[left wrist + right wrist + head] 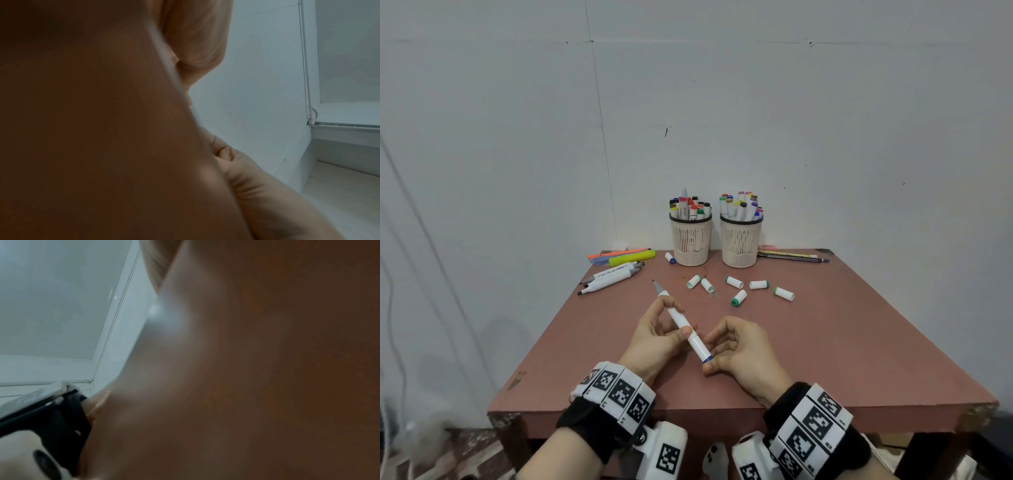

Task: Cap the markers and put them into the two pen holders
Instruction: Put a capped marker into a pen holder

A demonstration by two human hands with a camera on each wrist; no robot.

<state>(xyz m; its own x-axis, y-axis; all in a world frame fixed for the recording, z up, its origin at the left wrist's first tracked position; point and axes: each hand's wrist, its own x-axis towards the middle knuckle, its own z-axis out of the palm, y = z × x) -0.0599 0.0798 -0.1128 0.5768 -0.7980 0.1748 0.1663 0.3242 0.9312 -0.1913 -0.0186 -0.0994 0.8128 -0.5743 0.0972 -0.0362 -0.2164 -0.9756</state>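
Both hands hold one white marker (690, 337) slantwise over the brown table (842, 349) in the head view. My left hand (676, 317) grips its barrel between thumb and fingers. My right hand (709, 354) pinches the near end, which carries a blue-tipped cap. The far nib (654, 282) is bare and points away to the left. Two cream pen holders, left (690, 241) and right (740, 245), stand at the back, packed with markers. Several loose green-ended caps (739, 297) lie before them. Blurred skin fills both wrist views, and the marker is hidden there.
Uncapped white markers (613, 278) and highlighters (631, 257) lie at the back left. A blue-ended cap (670, 258) sits beside the left holder. Pencils (792, 257) lie behind the right holder. A wall rises right behind the table.
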